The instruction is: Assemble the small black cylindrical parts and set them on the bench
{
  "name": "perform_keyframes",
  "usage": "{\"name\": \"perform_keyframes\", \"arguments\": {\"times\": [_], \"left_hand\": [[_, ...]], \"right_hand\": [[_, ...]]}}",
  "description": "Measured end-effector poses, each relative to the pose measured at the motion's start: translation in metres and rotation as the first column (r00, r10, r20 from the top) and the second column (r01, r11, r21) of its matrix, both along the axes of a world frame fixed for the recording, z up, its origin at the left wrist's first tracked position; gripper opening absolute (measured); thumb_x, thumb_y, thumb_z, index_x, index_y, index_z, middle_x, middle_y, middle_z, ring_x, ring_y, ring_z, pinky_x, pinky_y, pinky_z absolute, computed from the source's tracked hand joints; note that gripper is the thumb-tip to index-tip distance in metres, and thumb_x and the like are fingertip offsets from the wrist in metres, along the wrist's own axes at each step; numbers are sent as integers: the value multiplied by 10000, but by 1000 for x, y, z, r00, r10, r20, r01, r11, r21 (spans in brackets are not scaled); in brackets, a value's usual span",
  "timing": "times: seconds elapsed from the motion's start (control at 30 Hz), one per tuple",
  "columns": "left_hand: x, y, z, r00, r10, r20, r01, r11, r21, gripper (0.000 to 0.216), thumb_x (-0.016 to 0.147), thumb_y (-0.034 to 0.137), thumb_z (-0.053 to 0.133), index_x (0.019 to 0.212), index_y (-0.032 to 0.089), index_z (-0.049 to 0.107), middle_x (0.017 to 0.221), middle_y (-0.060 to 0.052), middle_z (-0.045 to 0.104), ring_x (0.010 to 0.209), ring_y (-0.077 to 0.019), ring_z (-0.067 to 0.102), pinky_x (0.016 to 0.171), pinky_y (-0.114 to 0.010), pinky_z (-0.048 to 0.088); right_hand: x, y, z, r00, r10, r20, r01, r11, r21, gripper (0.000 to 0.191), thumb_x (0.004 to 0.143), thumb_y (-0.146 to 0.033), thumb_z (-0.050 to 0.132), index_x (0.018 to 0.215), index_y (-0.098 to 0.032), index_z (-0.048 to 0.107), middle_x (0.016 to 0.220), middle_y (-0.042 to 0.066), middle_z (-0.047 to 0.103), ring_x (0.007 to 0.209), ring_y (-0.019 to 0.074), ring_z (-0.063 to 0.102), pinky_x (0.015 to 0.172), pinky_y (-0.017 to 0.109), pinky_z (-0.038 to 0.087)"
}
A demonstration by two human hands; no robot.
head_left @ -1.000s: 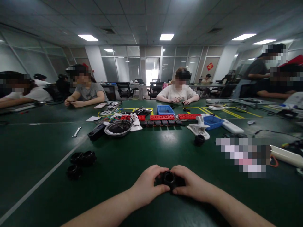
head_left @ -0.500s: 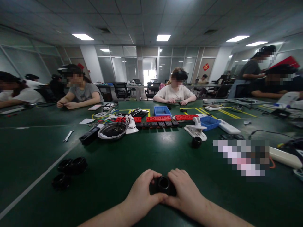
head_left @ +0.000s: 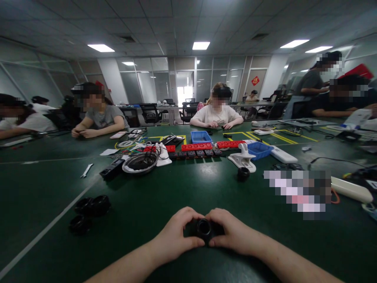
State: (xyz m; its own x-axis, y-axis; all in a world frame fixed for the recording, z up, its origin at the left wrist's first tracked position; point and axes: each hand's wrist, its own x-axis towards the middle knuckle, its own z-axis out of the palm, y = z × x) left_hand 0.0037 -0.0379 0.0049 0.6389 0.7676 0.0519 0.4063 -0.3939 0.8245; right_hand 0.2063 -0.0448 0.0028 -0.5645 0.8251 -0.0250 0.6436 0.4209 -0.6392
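Between my hands sits a small black hollow round part (head_left: 204, 228) with its opening facing up, at or just above the green tabletop (head_left: 165, 192). My left hand (head_left: 176, 232) is closed around its left side, thumb near the front and fingers at the back. From the right, my right hand (head_left: 231, 232) grips it the same way, its thumb close to the left thumb. Three similar black parts (head_left: 100, 204) lie together to the left. Another black round part (head_left: 243, 173) stands ahead on the right. The underside of the held part is hidden.
Ahead lie a round metal-rimmed tray (head_left: 126, 169), a white clip stand (head_left: 243, 159), red strips (head_left: 196, 147) and blue bins (head_left: 259, 151). A wrench (head_left: 87, 170) is at left. A co-worker (head_left: 218, 114) sits opposite; other people work along both sides.
Both hands have shifted their hold on the black part; the thumbs have drawn slightly apart and the right fingers now curl closer to its back edge. The view has tilted slightly.
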Motion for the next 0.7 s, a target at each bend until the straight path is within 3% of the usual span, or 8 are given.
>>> {"name": "perform_keyframes", "arguments": {"times": [0.3, 0.47, 0.6, 0.7], "left_hand": [[10, -8, -4, 978, 196, -69, -195, 980, 32, 318, 606, 281, 678, 885, 196, 552, 876, -8, 524, 814, -173, 475, 659, -248, 369], [12, -10, -7, 956, 276, -103, -273, 961, 41, 285, 595, 245, 670, 841, 178, 541, 838, -5, 513, 758, -163, 461, 655, -256, 368], [9, -7, -7, 971, 210, -111, -206, 977, 48, 309, 623, 277, 648, 896, 186, 538, 824, 1, 504, 735, -150, 461, 641, -250, 367], [6, -6, -7, 981, 161, -111, -154, 986, 69, 512, 573, 317, 691, 1031, 204, 492, 912, -11, 505, 785, -163, 469, 673, -263, 381]], "right_hand": [[-14, -2, -16, 979, -189, 74, 177, 974, 139, 429, 497, -452, 713, 720, -165, 485, 713, -8, 499, 647, 134, 435, 542, 227, 294], [-22, -8, -12, 961, -249, 117, 216, 946, 242, 516, 492, -599, 646, 708, -161, 481, 724, 19, 516, 650, 163, 450, 567, 271, 320], [-13, -12, -9, 984, -146, -100, 162, 971, 177, 565, 622, -659, 493, 903, -168, 485, 847, 44, 526, 728, 183, 474, 626, 297, 361], [-7, -11, -11, 952, -160, -260, 192, 976, 102, 550, 705, -615, 431, 1028, -171, 430, 875, 46, 518, 750, 178, 483, 641, 295, 383]]}}
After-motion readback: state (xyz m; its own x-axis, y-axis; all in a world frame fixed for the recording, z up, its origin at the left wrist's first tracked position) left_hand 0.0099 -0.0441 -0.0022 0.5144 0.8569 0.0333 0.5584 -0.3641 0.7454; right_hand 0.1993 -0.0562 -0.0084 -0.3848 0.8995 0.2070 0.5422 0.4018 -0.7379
